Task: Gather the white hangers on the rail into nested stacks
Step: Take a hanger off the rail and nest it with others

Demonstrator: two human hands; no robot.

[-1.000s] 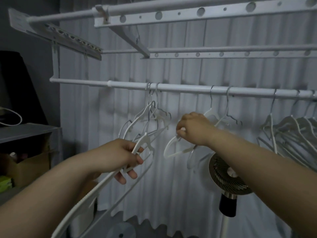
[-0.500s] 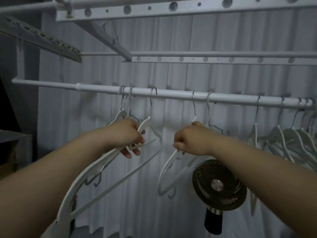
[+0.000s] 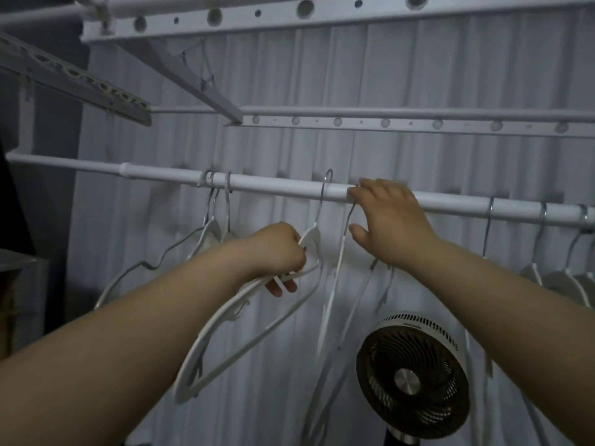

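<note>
Gripping one white hanger (image 3: 309, 235) steady: left hand (image 3: 277, 252). Right hand (image 3: 391, 222), fingers (image 3: 370, 188) extended over rail (image 3: 273, 185), touches next hook (image 3: 349, 220), likely to slide it closer.

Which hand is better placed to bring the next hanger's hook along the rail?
Right, probably: the right hand is up at the rail, fingertips by the next hook, while the left hand is busy gripping a white hanger.

The right hand (image 3: 391, 225) covers the top of a hanger (image 3: 338, 268) on the rail (image 3: 273, 185), its grip unclear; the fan (image 3: 412, 371) is cut off by the bottom edge.
</note>
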